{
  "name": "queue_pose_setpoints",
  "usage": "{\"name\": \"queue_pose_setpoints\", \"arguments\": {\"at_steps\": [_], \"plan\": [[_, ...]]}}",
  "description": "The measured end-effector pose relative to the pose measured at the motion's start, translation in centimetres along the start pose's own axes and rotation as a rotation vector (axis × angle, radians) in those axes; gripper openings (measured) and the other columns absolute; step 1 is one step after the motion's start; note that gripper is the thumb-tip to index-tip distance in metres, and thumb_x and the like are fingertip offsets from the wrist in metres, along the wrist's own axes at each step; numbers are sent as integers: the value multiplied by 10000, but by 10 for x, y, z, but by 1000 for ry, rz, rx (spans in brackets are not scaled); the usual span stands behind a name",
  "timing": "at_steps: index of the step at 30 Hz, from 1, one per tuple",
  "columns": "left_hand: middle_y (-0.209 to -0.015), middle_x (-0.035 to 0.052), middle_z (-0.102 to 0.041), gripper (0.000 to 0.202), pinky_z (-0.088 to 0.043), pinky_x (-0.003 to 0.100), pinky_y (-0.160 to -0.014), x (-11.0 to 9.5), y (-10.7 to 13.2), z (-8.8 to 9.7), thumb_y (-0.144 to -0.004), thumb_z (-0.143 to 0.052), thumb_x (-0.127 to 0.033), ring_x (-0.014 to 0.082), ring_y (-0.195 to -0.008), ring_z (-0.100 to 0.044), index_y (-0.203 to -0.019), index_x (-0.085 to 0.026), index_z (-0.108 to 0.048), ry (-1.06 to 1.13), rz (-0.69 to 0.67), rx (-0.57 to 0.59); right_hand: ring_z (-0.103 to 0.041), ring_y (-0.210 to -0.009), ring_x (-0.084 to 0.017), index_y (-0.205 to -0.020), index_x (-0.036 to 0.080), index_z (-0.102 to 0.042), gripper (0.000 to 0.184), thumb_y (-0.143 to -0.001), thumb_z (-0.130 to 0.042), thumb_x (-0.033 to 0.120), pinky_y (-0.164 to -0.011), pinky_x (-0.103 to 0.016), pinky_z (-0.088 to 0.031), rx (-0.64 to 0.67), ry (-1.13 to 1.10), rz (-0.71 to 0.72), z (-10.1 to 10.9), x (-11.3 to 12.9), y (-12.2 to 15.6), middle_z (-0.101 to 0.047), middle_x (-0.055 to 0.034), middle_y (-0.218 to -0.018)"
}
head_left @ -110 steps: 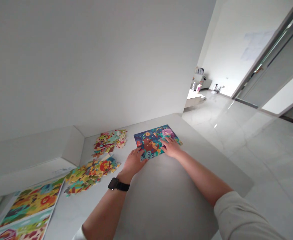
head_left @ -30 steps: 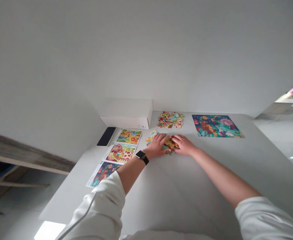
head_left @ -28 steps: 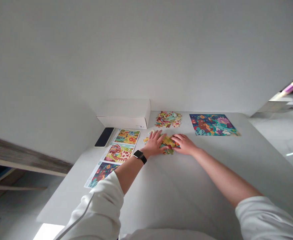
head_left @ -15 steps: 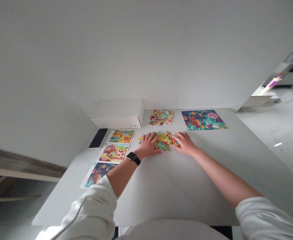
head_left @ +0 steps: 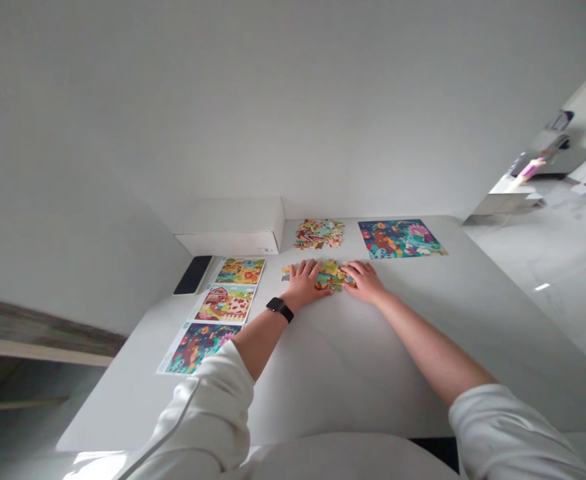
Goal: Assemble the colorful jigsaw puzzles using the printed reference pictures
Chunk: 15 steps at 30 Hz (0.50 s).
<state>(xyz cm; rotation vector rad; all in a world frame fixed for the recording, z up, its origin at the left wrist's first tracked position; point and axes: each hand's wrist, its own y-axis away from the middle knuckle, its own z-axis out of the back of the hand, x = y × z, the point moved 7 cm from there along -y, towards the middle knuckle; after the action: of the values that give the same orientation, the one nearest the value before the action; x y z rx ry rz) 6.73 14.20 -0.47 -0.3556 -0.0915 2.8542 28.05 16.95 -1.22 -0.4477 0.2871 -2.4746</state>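
Observation:
A heap of yellow-green jigsaw pieces (head_left: 329,272) lies on the white table (head_left: 343,360), partly covered by my hands. My left hand (head_left: 303,283) rests on its left side, palm down with the fingers spread. On the right edge of the heap lies my right hand (head_left: 365,283), its fingers stretched out over the pieces. Neither hand grips a piece that I can see. A second heap of red and cream jigsaw pieces (head_left: 319,233) sits farther back. Right of that lies a dark blue, assembled-looking puzzle picture (head_left: 400,238).
A white box (head_left: 230,227) stands against the wall at the back left. In front of it lie a dark-screened phone (head_left: 193,275) and a sheet with three printed pictures (head_left: 224,303), partly beneath my left forearm. Beyond the table's right side is a pale floor (head_left: 543,267).
My hands have come closer together, squeezing the yellow-green heap narrower. The left hand has shifted right across the pieces. The view has turned slightly.

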Motion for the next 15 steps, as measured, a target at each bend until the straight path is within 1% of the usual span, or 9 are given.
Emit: {"name": "queue_pose_setpoints", "arguments": {"at_steps": [2, 4, 6, 8, 10, 13, 15], "plan": [[-1764, 155, -444, 967, -216, 679, -1340, -2, -2, 0, -895, -739, -780, 436, -1630, -358, -1682, -279, -485, -13, 3, -22, -593, -1416, -359, -1482, 282, -696, 527, -963, -747, 358, -1242, -591, -453, -32, -63, 51, 4, -3, 0, -654, -147, -1516], [-1727, 158, -493, 896, -263, 648, -1323, -4, -4, 1, -909, -742, -750, 423, -1597, -405, -1642, -277, -537, -4, -1, -53, -606, -1408, -348, -1475, 279, -698, 541, -944, -764, 360, -1234, -561, -482, -82, -122, 75, 12, -10, 2, -661, -140, -1505], [-1685, 158, -538, 850, -307, 603, -1305, -6, -3, 2, -915, -759, -705, 402, -1561, -453, -1621, -277, -556, 24, -4, -80, -616, -1405, -345, -1469, 277, -701, 550, -933, -774, 376, -1238, -549, -488, -148, -152, 48, 22, -21, 10, -665, -140, -1499], [-1662, 168, -556, 831, -340, 564, -1289, -5, 0, 4, -917, -777, -658, 387, -1536, -485, -1615, -264, -558, 53, 7, -97, -638, -1379, -343, -1443, 274, -720, 535, -924, -781, 391, -1234, -543, -497, -191, -158, -9, 29, -35, 21, -675, -143, -1474], [-1681, 184, -529, 829, -338, 573, -1291, -4, 5, 6, -919, -787, -620, 400, -1553, -466, -1620, -249, -548, 69, 34, -98, -669, -1328, -337, -1389, 269, -751, 496, -907, -791, 381, -1209, -533, -521, -186, -158, -62, 31, -46, 33, -699, -142, -1418], [-1715, 191, -483, 803, -302, 612, -1312, -2, 16, 17, -933, -785, -548, 419, -1600, -404, -1631, -245, -530, 85, 48, -108, -706, -1249, -313, -1314, 265, -787, 424, -891, -773, 285, -1171, -508, -549, -134, -154, -111, 28, -54, 44, -738, -125, -1334], [-1685, 186, -512, 740, -334, 584, -1304, -1, 26, 27, -942, -783, -477, 399, -1570, -443, -1606, -241, -559, 99, 54, -129, -708, -1243, -300, -1298, 268, -793, 409, -896, -735, 224, -1159, -490, -554, -123, -145, -134, 28, -54, 44, -749, -114, -1329]]}}
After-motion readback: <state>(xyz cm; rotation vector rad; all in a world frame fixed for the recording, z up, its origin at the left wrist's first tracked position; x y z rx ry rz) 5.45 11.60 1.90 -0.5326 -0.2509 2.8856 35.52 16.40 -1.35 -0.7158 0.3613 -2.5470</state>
